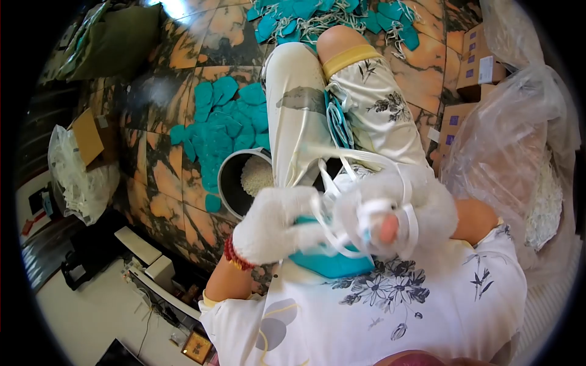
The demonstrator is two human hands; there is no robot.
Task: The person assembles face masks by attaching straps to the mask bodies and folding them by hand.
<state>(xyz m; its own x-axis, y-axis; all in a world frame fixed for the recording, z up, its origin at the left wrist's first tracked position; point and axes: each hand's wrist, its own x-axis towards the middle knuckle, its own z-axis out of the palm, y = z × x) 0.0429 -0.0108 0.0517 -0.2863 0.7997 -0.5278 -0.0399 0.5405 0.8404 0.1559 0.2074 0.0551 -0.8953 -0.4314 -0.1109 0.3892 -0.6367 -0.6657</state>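
Note:
My left hand (pixel 278 224), in a white knit glove with a red bead bracelet at the wrist, is closed with its fingers around a teal fabric piece (pixel 332 263) above my lap. Loops of white cord (pixel 406 183) run between my hands and wrap around my right hand (pixel 421 210). That hand is also gloved, smeared by motion and closed on the cord, with one bare fingertip showing. Further folded teal pieces (pixel 337 122) are tucked between my thighs. A metal pot (pixel 224 189) with white grains (pixel 256 175) stands beside my left leg.
Many flat teal pieces (pixel 223 125) lie piled on the marble-patterned floor (pixel 162 189) at left. More teal pieces with white cords (pixel 299 24) are heaped ahead. Cardboard boxes (pixel 476 67) and a large clear plastic bag (pixel 494 152) stand at right. An open carton (pixel 88 137) is at far left.

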